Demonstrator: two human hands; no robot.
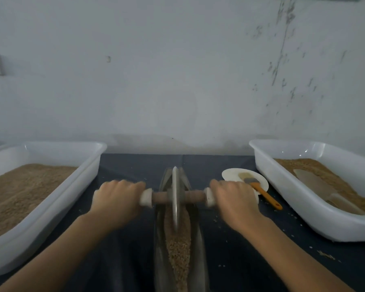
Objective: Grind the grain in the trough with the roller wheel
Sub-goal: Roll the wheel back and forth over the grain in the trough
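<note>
Left hand (116, 199) and right hand (233, 199) grip the roller wheel (176, 197) axle ends at nine and three o'clock, above grain (178, 245) in the trough (198, 239).

We see a dull grey metal roller wheel (175, 197) on a matt brown wooden axle (195, 196), standing in a smooth metal trough (198, 245) of coarse, granular grain (178, 249). Both side tubs (57, 199) (299, 199) look like glossy white plastic. The tabletop (122, 256) is covered in dark matt cloth. The brush (261, 189) has an orange plastic handle.
</note>
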